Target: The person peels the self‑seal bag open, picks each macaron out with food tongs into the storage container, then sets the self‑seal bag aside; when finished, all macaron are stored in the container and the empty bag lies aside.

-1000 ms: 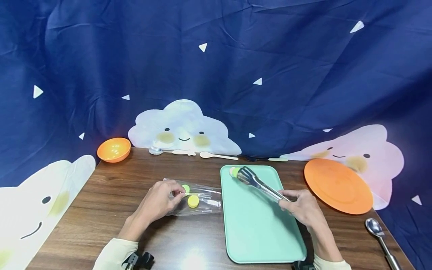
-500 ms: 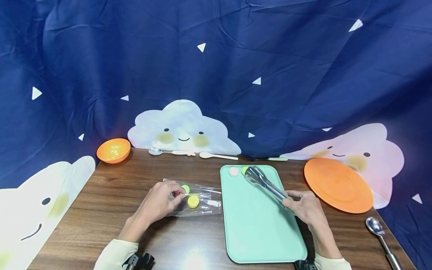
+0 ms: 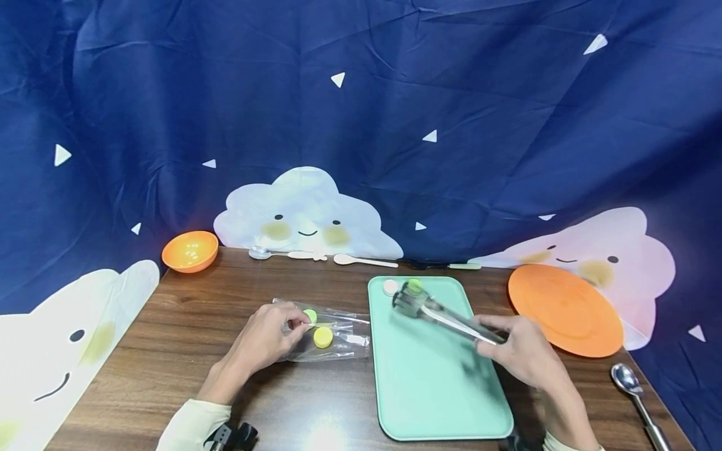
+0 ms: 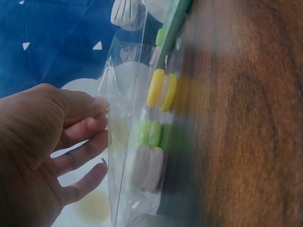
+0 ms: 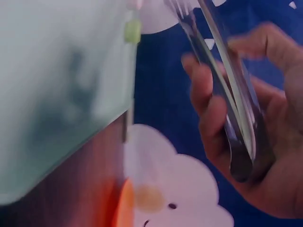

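Left hand: the left hand (image 3: 265,341) is curled at the mouth of the clear plastic bag (image 3: 329,332), its edge pinched between thumb and fingers (image 4: 83,135); the bag is held flat on the wooden table (image 3: 169,351).
Bag contents: macaron-like pieces are seen inside the bag, a yellow one (image 4: 162,90), a green one (image 4: 150,133) and a pale pink one (image 4: 147,168); these are left to be taken out.
Tray: a white piece (image 3: 390,287) and a green piece (image 3: 414,286) are already laid at the far edge of the mint-green tray (image 3: 434,388).
Right hand: the metal tongs (image 3: 437,310) are gripped by their handle end in the right hand (image 3: 516,357), fingers wrapped round both arms; the tips are held just in front of the green piece.
Progress: two pieces are judged moved, three remaining.
Change: half a second before, the tong tips are at the green piece near the tray's far edge; now they are drawn back and swung leftward. The left hand and bag are unchanged.
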The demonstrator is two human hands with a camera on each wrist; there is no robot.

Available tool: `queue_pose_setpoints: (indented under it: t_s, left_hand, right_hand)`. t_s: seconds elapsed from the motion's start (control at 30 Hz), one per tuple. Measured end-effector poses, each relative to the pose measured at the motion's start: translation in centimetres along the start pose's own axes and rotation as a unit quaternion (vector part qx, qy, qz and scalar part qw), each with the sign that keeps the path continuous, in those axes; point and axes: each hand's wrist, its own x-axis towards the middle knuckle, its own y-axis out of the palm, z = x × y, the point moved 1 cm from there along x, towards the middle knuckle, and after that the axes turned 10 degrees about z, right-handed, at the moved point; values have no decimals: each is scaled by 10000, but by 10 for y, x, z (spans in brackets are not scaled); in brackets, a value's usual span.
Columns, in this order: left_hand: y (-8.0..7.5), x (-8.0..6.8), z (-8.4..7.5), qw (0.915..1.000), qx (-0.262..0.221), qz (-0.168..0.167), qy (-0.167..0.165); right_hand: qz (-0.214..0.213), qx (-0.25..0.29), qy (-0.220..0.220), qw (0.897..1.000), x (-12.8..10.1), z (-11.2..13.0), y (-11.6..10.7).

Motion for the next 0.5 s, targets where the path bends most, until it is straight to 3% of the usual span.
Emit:
queue_pose_setpoints:
  t_s: [0.1, 0.2, 0.37, 0.5]
  left_hand:
    - [0, 0, 0, 10000, -35, -26, 18]
    - [0, -1, 0, 10000, -71, -40, 24]
    - [0, -1, -2, 9997, -97, -147, 149]
    - [1, 0, -2, 9992, -88, -292, 244]
  right_hand:
    - [510, 174, -557, 9970, -2, 15, 6]
    - [779, 59, -704, 9945, 3, 28, 17]
    - [873, -125, -640, 9940, 13, 39, 41]
    - [896, -48, -834, 9925, 18, 45, 54]
